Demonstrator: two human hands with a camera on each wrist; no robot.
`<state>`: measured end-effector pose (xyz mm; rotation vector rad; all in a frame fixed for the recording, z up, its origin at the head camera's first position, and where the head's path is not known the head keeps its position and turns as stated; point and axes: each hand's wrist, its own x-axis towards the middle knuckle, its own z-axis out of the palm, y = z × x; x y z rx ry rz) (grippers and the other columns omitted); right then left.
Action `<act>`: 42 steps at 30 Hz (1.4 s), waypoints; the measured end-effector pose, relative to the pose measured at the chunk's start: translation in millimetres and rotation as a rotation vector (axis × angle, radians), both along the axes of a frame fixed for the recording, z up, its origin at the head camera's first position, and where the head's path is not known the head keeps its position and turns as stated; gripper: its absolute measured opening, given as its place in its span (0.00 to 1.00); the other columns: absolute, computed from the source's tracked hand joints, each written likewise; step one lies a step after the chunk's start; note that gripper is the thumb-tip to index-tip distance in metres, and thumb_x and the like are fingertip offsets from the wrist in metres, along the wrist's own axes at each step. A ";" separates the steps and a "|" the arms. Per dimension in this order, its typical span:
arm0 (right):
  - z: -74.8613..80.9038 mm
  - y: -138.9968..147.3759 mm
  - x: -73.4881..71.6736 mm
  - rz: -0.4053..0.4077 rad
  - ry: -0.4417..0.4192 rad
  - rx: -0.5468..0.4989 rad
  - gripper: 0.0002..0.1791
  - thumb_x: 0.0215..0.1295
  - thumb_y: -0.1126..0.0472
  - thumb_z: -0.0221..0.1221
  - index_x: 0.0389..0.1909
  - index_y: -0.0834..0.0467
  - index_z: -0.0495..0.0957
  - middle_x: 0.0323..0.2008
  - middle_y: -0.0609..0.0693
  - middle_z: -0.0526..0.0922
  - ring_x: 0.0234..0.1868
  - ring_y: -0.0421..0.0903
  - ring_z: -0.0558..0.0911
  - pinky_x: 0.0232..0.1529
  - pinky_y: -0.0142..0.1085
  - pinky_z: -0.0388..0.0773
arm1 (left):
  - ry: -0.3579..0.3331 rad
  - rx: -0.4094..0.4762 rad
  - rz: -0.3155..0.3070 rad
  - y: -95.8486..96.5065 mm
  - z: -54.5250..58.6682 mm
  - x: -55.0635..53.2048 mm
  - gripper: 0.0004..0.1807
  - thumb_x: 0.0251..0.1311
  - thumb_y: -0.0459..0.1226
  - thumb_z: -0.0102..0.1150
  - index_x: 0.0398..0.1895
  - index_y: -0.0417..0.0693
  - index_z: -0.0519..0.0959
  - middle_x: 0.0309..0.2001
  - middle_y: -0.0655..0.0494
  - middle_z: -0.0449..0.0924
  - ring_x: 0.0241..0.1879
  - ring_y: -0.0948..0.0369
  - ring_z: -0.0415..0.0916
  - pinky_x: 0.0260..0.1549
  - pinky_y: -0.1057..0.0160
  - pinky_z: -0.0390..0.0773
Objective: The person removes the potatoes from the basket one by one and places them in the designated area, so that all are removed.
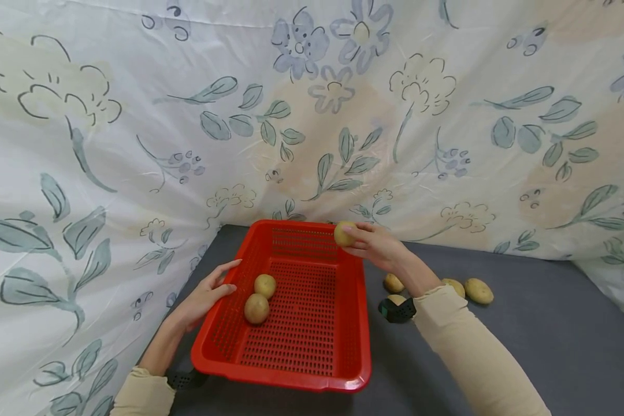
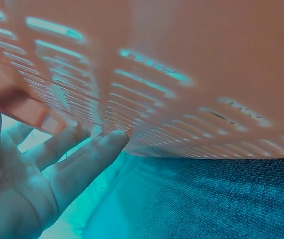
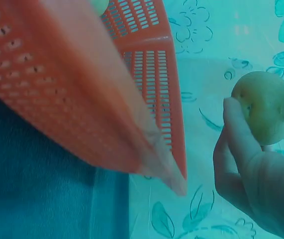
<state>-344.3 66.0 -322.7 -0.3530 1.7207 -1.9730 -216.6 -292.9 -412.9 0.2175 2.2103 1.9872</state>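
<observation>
In the head view, my right hand (image 1: 377, 242) pinches a round yellow potato (image 1: 345, 233) above the far right corner of a red plastic basket (image 1: 359, 323). The right wrist view shows the potato (image 3: 263, 107) between fingertips and thumb, with the basket wall to its left. My left hand (image 1: 203, 297) rests at the basket's left rim, its thumb over the edge. Seen from the left wrist, its fairly straight fingers (image 2: 89, 162) reach to the slotted outer wall. Two potatoes, one lighter (image 1: 265, 286) and one browner (image 1: 257, 309), lie together in the basket's left half.
Several potatoes lie on the dark table (image 1: 541, 323) right of the basket, including an oval one (image 1: 479, 291) and one by the right forearm (image 1: 393, 283). A floral cloth (image 1: 312, 173) hangs behind and along the left side.
</observation>
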 end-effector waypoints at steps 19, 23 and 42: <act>-12.2 60.8 7.7 0.018 0.065 0.098 0.31 0.73 0.59 0.50 0.68 0.71 0.52 0.56 0.58 0.65 0.50 0.45 0.76 0.62 0.46 0.64 | -0.001 0.009 -0.002 1.4 2.0 1.7 0.33 0.70 0.34 0.46 0.75 0.49 0.47 0.60 0.29 0.60 0.44 0.44 0.78 0.37 0.48 0.80; -18.7 74.4 10.6 0.001 0.032 0.106 0.34 0.73 0.58 0.50 0.70 0.72 0.47 0.57 0.58 0.64 0.48 0.43 0.77 0.63 0.47 0.61 | -0.003 0.006 -0.001 1.9 1.6 1.8 0.33 0.70 0.35 0.46 0.75 0.49 0.47 0.61 0.29 0.60 0.45 0.44 0.78 0.38 0.48 0.80; -65.5 144.4 31.3 -0.032 -0.019 0.222 0.42 0.74 0.55 0.48 0.71 0.71 0.32 0.69 0.73 0.44 0.58 0.49 0.73 0.59 0.42 0.68 | -0.012 0.007 -0.001 3.5 4.5 2.8 0.34 0.71 0.35 0.46 0.75 0.50 0.46 0.61 0.29 0.59 0.45 0.43 0.78 0.37 0.48 0.80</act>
